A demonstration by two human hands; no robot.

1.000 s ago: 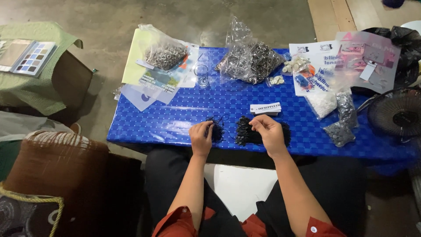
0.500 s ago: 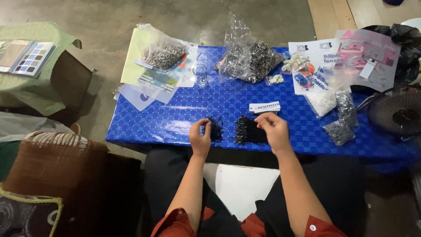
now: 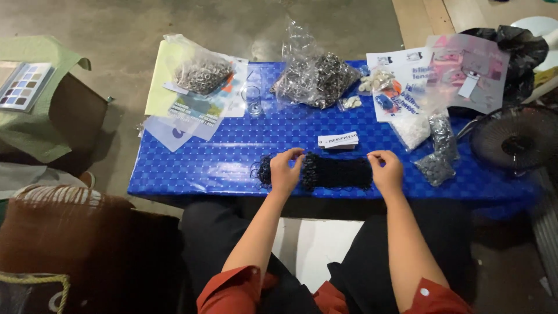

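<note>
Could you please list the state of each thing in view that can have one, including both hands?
left hand: resting on the left end of the black mesh strip, fingers curled.
right hand: pinching the strip's right end.
black mesh strip: stretched flat between the hands on the blue table.
clear glass: upright, looks empty.
large bag of metal rings: open at the top.
small white card: lying flat.

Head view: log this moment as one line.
left hand on black chain strip | right hand at its other end | strip flat on blue table
</note>
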